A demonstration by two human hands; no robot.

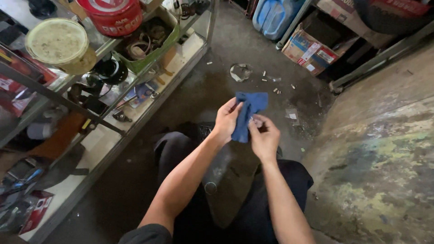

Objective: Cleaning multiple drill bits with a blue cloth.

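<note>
Now both hands are up in front of the seated person, over the dark trousers (253, 212) and the stained concrete floor (212, 86). The left hand (226, 121) has its fingers curled around a blue rag (247, 113), pinching the cloth near its upper edge so the rest hangs down between the two hands. The right hand (264, 138) is closed too, thumb and fingertips pressed together against the rag's lower right side; something small and pale glints at those fingertips, but I cannot tell what it is. So the rag sits dead centre, gripped from both sides, well above the floor.

Off to the left stands a glass display cabinet (135, 122) with a metal frame. On its top sit a round pale-lidded tub (58, 43) and, just beside it, a red tin (115, 16). A green tray (149, 43) holds coiled parts, and a black round part (110, 70) lies on a shelf below. Beyond the hands, cigarette ends (271, 83) lie scattered on the floor near a scrap of clear wrapper (240, 71). At the top right, a blue plastic canister (275, 16) leans beside a cardboard box (309, 52) under a shelf. To the right, a worn, paint-blotched surface (384, 158) fills the edge of the view.
</note>
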